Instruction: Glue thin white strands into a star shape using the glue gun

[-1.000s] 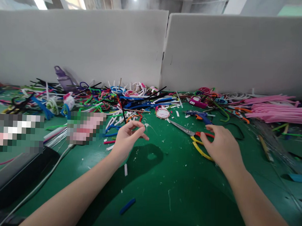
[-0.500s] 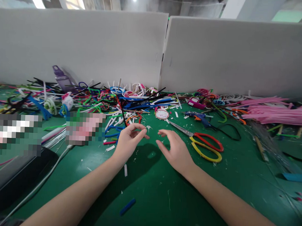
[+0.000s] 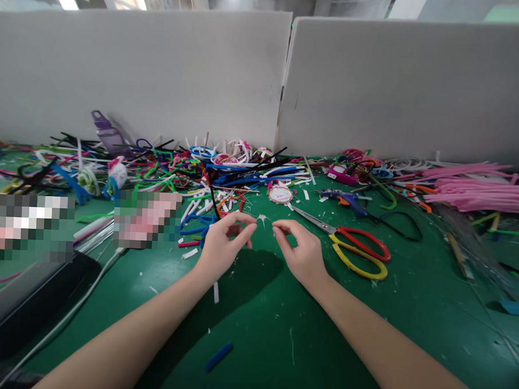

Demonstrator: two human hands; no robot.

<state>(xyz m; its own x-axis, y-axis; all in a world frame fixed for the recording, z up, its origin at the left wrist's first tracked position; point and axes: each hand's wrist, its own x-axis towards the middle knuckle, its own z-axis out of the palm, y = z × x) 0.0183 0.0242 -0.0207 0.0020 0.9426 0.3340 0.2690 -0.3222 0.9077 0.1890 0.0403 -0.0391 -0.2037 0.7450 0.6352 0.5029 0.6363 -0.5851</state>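
facing each other over a bare patch of green table (image 3: 279,333), both hands sat close together, likely so something very thin stayed in plain sight. left hand (image 3: 223,244): narrow pinch, thumb and index tips close, other fingers curled. right hand (image 3: 305,251): same narrow pinch, mirrored, its tips apart from the left's. a small white wisp (image 3: 262,218) showed between the two sets of fingertips; couldn't tell whether either pinch had hold of it or it only lined up with the gap. tip-only grips suited something that fine, i'd judge; a fist would have hidden it.

scissors (image 3: 333,231) lay just beside the right hand, blades pointing away toward a white disc (image 3: 280,194), loops toward the person, probably for quick pickup. glue gun (image 3: 345,200) rested behind them, presumably to keep it off the work spot but reachable. coloured stems (image 3: 230,168) were heaped along the foot of the grey partition (image 3: 139,80), likely to leave room in front. pink bundle (image 3: 487,190) lay together at far right, like sorted stock. blue offcut (image 3: 218,357) lay alone nearer the person, no reason visible.
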